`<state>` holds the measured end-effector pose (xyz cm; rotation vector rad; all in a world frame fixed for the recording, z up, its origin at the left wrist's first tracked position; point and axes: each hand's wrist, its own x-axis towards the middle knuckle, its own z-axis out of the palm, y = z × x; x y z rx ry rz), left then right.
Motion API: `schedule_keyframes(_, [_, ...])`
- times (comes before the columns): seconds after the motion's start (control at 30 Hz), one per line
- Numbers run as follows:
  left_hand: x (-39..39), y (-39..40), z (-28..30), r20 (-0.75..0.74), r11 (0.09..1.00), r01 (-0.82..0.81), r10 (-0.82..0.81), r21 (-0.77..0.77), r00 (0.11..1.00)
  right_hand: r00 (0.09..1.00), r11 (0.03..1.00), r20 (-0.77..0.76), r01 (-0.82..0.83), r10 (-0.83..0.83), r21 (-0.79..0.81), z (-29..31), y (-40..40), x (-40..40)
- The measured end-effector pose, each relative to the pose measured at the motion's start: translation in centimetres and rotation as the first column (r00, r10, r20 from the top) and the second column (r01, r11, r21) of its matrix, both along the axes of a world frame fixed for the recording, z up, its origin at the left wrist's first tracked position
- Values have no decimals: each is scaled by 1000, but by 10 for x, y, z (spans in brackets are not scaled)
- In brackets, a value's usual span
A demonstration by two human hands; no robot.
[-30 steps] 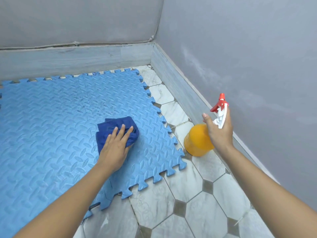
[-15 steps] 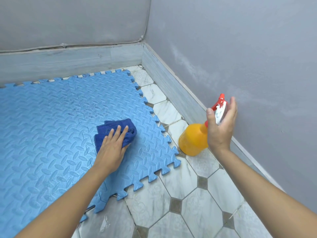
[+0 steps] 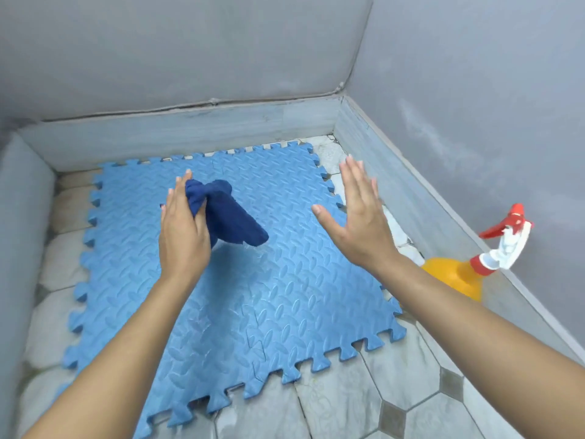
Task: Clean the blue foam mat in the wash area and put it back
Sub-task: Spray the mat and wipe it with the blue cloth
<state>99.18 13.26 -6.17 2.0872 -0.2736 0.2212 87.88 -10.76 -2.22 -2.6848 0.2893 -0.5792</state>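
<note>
left hand point(image 3: 183, 239) gripping bunched navy cloth point(image 3: 228, 213), embossed foam mat point(image 3: 285, 296)

Blue diamond-plate mat point(image 3: 285, 312), navy cloth point(image 3: 234, 220), orange bottle point(image 3: 456, 277)

The left hand point(image 3: 185, 236) covers one end of the dark blue cloth point(image 3: 228, 217), so its fingertips there are hidden. Both arms cover parts of the blue mat point(image 3: 285, 296). The right arm hides the bottom of the orange spray bottle point(image 3: 456, 277) (just beside the mat). The right hand point(image 3: 357, 213) looks blurry.
</note>
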Motion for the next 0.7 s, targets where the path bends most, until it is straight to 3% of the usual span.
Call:
schedule_keyframes(0.13, [11, 39, -10, 186, 973, -229, 223, 15, 957, 963, 986, -213, -168, 163, -3, -47, 28, 45])
schedule_keyframes(0.2, [13, 52, -25, 232, 958, -274, 248, 87, 941, 924, 972, -313, -236, 221, -10, -66, 38, 71])
schedule_keyframes(0.33, [7, 66, -77, 24, 915, -176, 180, 363, 983, 849, 960, -471, -279, 241, -11, -100, 44, 125])
schedule_keyframes(0.47, [-8, 67, -119, -151, 707, 103, 5, 700, 989, 814, 962, -556, -258, 168, -88, -139, 34, 152])
schedule_keyframes(0.57, [6, 70, -124, -202, 688, 130, 25, 714, 979, 880, 968, -453, -222, 146, -119, -160, 31, 147])
schedule_keyframes(0.7, [58, 75, -124, -200, 679, -11, 231, 734, 952, 885, 966, -440, -226, 151, -123, -162, 28, 148])
